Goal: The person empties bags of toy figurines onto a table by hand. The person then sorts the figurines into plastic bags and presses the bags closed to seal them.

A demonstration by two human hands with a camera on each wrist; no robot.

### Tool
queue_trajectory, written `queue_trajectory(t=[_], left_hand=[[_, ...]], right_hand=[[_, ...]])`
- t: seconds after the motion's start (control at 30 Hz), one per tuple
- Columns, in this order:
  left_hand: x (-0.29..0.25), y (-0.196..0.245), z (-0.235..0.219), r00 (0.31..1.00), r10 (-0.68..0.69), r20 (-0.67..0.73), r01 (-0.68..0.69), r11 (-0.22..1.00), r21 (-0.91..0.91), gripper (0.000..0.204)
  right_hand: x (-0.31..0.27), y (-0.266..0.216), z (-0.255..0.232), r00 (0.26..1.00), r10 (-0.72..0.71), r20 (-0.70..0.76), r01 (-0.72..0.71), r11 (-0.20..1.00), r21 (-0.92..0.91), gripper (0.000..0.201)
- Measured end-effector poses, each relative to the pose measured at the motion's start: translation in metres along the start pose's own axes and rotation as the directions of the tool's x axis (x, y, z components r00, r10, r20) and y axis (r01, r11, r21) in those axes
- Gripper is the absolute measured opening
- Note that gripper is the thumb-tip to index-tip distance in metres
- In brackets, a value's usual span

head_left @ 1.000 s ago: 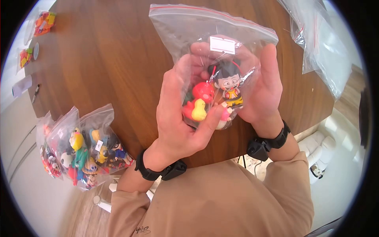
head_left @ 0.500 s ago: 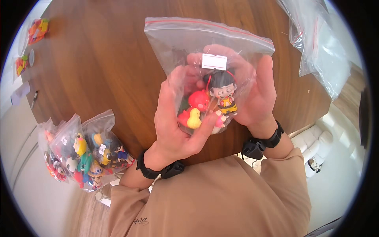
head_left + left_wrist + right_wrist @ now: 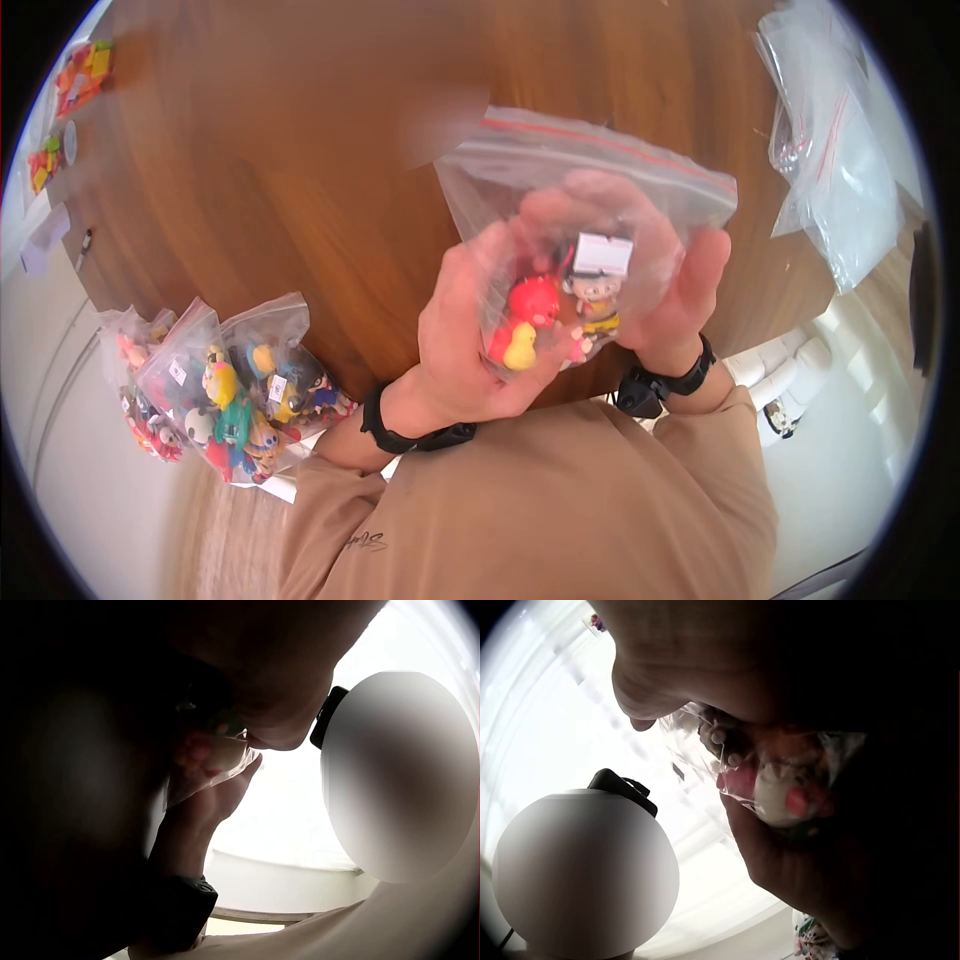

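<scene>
Both hands hold a clear zip-lock bag (image 3: 475, 175) with a red seal line in front of the torso. My left hand (image 3: 455, 340) grips its lower left side, thumb across the front and fingers behind. Cupping the right side and back is my right hand (image 3: 680, 310), its thumb pointing up beside the bag. Inside are a black-haired figurine (image 3: 598, 290), a round red toy (image 3: 535, 300), a yellow toy (image 3: 520, 347) and a small pink piece (image 3: 580, 347). A white label (image 3: 603, 255) overlaps the figurine's hair. Both wrist views are dark, with toys (image 3: 776, 791) showing through film.
Several filled bags of figurines (image 3: 235, 415) stand at the table's left front edge. Flat clear bags (image 3: 835, 150) lie at the right edge. Colourful blocks (image 3: 82, 75) and a pen (image 3: 84, 247) are at the far left of the wooden table (image 3: 300, 200).
Both hands have brought the bag toward the body and slightly right. The label, earlier above the figurine's head, now covers part of its hair. Both hands keep their hold.
</scene>
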State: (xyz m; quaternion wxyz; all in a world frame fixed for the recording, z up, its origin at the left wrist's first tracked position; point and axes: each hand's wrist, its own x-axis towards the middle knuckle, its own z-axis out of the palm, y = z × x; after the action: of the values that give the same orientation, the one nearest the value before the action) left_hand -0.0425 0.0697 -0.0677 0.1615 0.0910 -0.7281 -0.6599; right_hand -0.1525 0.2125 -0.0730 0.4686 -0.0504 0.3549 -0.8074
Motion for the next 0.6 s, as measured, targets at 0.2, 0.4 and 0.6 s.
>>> queue_trajectory(t=[0.2,0.4,0.6], left_hand=[[-0.001,-0.003,0.004,1.0,-0.004,-0.027,0.003,1.0,-0.023,0.069],[0.002,0.005,-0.002,1.0,0.019,0.023,-0.019,1.0,0.006,0.074],[0.006,0.015,-0.006,0.998,0.025,0.058,-0.026,0.999,0.021,0.073]], right_hand=[[0.0,0.005,0.005,0.999,-0.039,-0.037,0.046,0.972,0.232,0.11],[-0.001,0.004,0.002,0.997,-0.071,-0.037,0.076,0.978,0.193,0.101],[0.0,0.005,0.001,0.994,-0.074,-0.08,0.083,0.989,0.122,0.089]])
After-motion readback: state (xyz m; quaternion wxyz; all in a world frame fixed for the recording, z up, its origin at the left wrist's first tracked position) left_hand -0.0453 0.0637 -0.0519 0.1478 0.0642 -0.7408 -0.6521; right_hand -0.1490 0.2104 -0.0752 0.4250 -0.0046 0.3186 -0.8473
